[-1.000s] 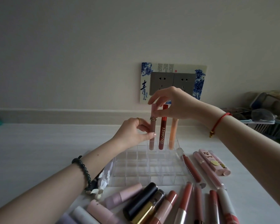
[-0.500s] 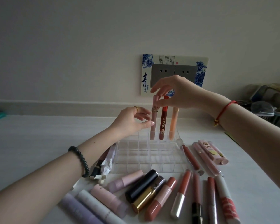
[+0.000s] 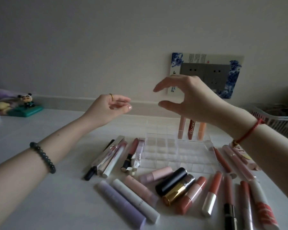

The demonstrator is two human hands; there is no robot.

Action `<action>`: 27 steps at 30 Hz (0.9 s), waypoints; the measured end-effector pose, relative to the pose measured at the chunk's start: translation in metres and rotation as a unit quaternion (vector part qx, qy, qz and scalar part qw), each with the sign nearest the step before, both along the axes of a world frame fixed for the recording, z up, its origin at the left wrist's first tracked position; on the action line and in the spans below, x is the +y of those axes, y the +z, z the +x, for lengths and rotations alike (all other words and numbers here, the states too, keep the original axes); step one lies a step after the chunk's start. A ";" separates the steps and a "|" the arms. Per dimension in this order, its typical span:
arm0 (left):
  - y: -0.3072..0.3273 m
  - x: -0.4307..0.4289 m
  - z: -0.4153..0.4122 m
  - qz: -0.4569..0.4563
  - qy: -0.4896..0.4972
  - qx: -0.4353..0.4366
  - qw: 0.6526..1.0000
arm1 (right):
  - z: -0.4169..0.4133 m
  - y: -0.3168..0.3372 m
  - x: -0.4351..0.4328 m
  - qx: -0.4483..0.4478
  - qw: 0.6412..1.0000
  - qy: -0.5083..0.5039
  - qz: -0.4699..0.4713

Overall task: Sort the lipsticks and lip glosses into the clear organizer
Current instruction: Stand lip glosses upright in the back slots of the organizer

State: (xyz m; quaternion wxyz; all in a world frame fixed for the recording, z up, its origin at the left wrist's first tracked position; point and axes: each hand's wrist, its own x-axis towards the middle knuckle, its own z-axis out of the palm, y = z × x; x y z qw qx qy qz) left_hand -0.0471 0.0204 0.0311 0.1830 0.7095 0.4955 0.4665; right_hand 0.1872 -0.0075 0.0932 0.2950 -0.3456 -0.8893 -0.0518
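The clear organizer (image 3: pixel 163 156) stands on the white table, with three tubes upright in its back row: a pink gloss (image 3: pixel 181 128), a dark red Colorkey tube (image 3: pixel 191 130) and an orange tube (image 3: pixel 201 131). My right hand (image 3: pixel 188 98) hovers above these tubes, fingers loosely spread, holding nothing. Off to the left of the organizer, my left hand (image 3: pixel 110 107) is raised with relaxed fingers and is empty too. Several lipsticks and glosses lie loose around the organizer, among them a black lipstick (image 3: pixel 171 181), a gold one (image 3: pixel 178 190) and a lilac tube (image 3: pixel 120 203).
A wall socket with a blue-and-white frame (image 3: pixel 206 73) sits behind the organizer. Small figurines on a green base (image 3: pixel 26 105) stand at the far left. A white basket (image 3: pixel 273 118) is at the right edge. More tubes (image 3: pixel 239 161) lie under my right forearm.
Both hands have let go of the pink gloss, which now stands in the organizer's back row. The hands have lifted away from it, and the view has swung left.
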 end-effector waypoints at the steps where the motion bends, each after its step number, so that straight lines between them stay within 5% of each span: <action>1: -0.004 -0.003 -0.007 -0.009 0.006 0.004 1.000 | -0.008 -0.005 -0.002 -0.017 1.000 0.013 -0.006; 9: -0.046 -0.019 -0.047 -0.095 0.041 0.031 0.994 | -0.067 -0.054 -0.001 -0.123 0.985 0.089 -0.080; 17: -0.072 -0.034 -0.065 -0.115 0.047 0.036 0.992 | -0.107 -0.083 0.025 -0.212 0.964 0.049 -0.156; 27: -0.073 -0.038 -0.064 -0.107 0.018 0.021 0.994 | -0.112 -0.084 0.041 -0.228 0.957 0.077 -0.164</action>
